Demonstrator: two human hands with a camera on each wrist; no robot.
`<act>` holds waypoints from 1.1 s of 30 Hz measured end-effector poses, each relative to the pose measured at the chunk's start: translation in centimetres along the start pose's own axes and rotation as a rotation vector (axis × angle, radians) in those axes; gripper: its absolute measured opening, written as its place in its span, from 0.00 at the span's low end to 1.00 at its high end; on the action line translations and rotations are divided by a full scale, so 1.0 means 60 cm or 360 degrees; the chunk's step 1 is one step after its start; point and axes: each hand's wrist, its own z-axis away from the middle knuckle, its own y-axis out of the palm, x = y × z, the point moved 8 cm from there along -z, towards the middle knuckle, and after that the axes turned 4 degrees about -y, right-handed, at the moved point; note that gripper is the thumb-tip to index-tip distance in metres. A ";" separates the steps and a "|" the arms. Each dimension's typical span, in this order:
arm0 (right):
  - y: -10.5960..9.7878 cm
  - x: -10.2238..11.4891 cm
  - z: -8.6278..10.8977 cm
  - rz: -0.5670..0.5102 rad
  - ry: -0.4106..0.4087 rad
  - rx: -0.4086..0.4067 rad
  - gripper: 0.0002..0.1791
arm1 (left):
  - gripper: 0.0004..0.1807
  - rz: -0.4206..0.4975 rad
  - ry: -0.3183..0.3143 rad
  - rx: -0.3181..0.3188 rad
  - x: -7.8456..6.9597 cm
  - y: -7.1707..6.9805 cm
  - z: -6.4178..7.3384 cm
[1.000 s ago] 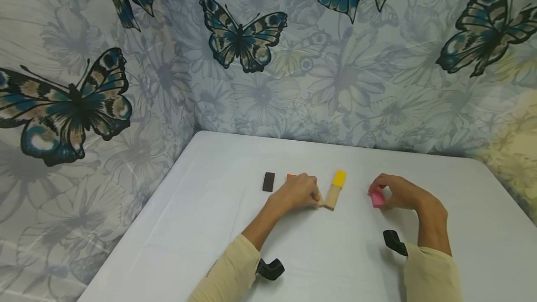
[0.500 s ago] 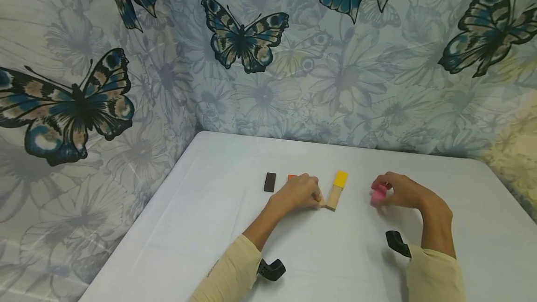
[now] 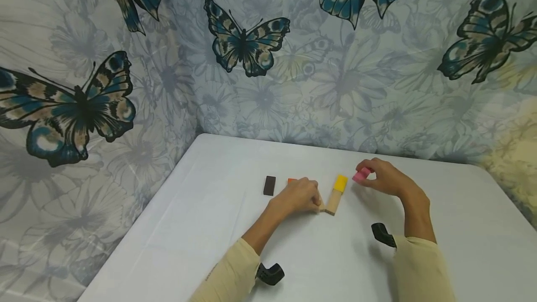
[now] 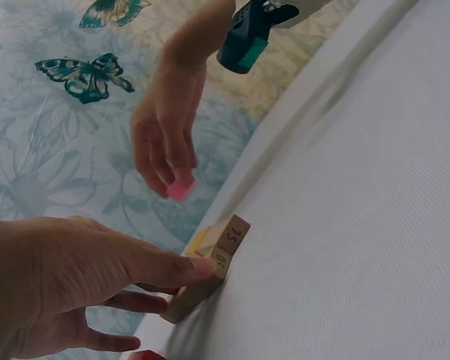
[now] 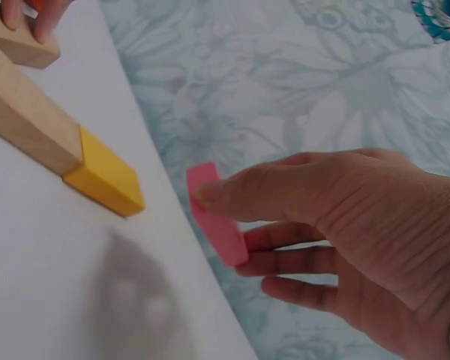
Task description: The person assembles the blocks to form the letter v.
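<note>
My left hand (image 3: 298, 195) pinches a plain wooden block (image 4: 195, 294) between thumb and fingers on the table, its end marked with a number. Beside it another plain wooden block (image 3: 333, 202) lies slantwise, almost meeting the held one at the near end. A yellow block (image 3: 340, 183) sits against its far end. To the right, my right hand (image 3: 383, 177) pinches a pink block (image 5: 217, 214) between thumb and fingers, raised above the table and apart from the yellow block.
A dark brown block (image 3: 269, 185) lies left of my left hand. An orange-red block (image 3: 291, 181) is mostly hidden behind that hand. The white table (image 3: 189, 227) ends at a butterfly-print cloth backdrop (image 3: 260, 101).
My right hand has lifted the pink block off the table and carried it left and farther back, nearer the yellow block. My left hand stays in place.
</note>
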 end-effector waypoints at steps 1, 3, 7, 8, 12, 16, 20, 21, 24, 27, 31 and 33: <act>0.002 -0.001 -0.007 -0.0005 -0.0010 -0.0008 0.20 | 0.05 -0.0005 0.0003 0.0004 0.000 0.001 0.001; 0.006 -0.004 -0.023 -0.0007 -0.0023 -0.0020 0.19 | 0.05 -0.0011 0.0006 0.0003 0.001 0.002 0.001; 0.017 -0.015 -0.049 -0.0019 -0.0008 -0.0039 0.18 | 0.06 -0.0019 0.0032 -0.0015 -0.002 0.001 0.001; 0.021 -0.019 -0.055 -0.0025 0.0005 -0.0038 0.19 | 0.05 -0.0024 0.0035 -0.0021 -0.002 0.000 0.001; 0.037 -0.036 -0.072 -0.0050 0.0070 -0.0037 0.20 | 0.07 -0.0052 0.0028 -0.0031 -0.003 0.000 0.000; 0.049 -0.049 -0.078 -0.0037 0.0129 -0.0048 0.21 | 0.09 -0.0027 0.0002 -0.0007 -0.002 0.002 0.000; 0.058 -0.055 -0.077 -0.0009 0.0142 -0.0056 0.20 | 0.08 -0.0011 0.0002 -0.0005 -0.003 0.003 0.002; 0.060 -0.055 -0.077 -0.0013 0.0137 -0.0054 0.20 | 0.08 -0.0014 0.0004 -0.0008 -0.003 0.002 0.002; 0.065 -0.056 -0.077 -0.0033 0.0115 -0.0059 0.20 | 0.07 -0.0027 0.0006 -0.0017 -0.003 0.001 0.003; 0.068 -0.058 -0.076 -0.0041 0.0126 -0.0060 0.18 | 0.07 -0.0041 0.0003 -0.0017 -0.003 0.000 0.003; 0.069 -0.057 -0.075 -0.0036 0.0115 -0.0048 0.22 | 0.08 -0.0034 -0.0006 -0.0006 -0.003 0.000 0.003; 0.071 -0.054 -0.077 -0.0040 0.0076 -0.0049 0.21 | 0.09 -0.0031 -0.0015 -0.0001 -0.003 0.000 0.003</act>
